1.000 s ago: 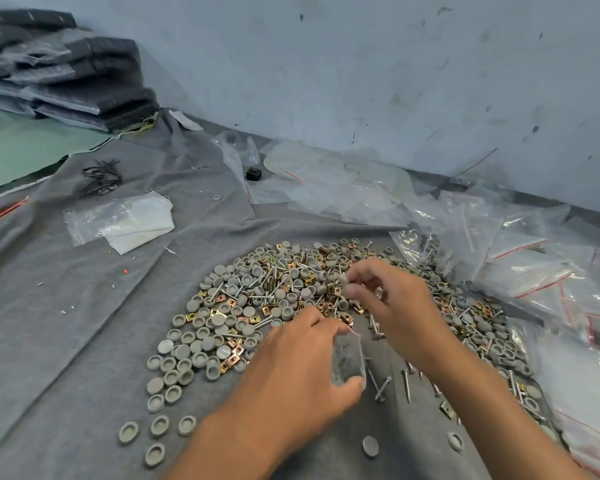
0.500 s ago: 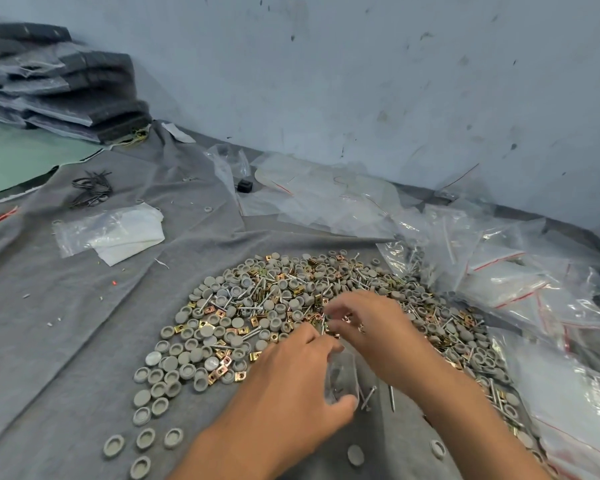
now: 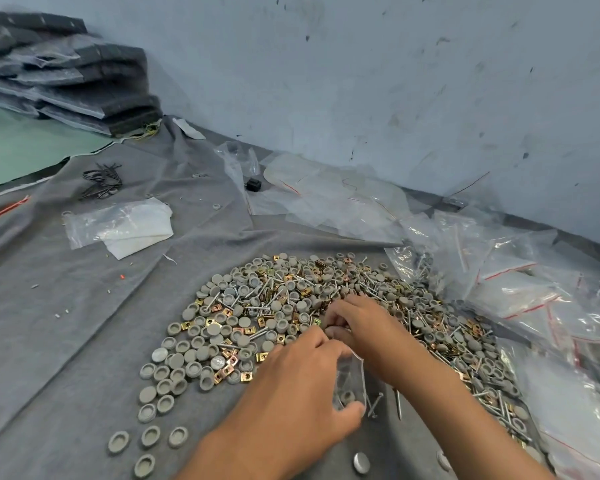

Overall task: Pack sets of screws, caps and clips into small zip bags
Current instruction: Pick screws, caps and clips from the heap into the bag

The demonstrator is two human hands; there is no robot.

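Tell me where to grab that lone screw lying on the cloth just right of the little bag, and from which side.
Take the screw at mid-shaft, pinching across it from straight above. It lies flat on the grey cloth, its shaft running near to far, with bare cloth on both sides. The left hand holding the zip bag sits to its left, so coming in from the right side probably keeps clear.

1. A grey cloth [image 3: 84,306] covered the surface.
2. A stack of dark flat packs in plastic [image 3: 66,74] lay at the far left by the blue-grey wall [image 3: 361,81].
3. A tangle of black wires [image 3: 101,180] rested on the cloth.
4. A small black block [image 3: 253,185] sat nearer the wall.
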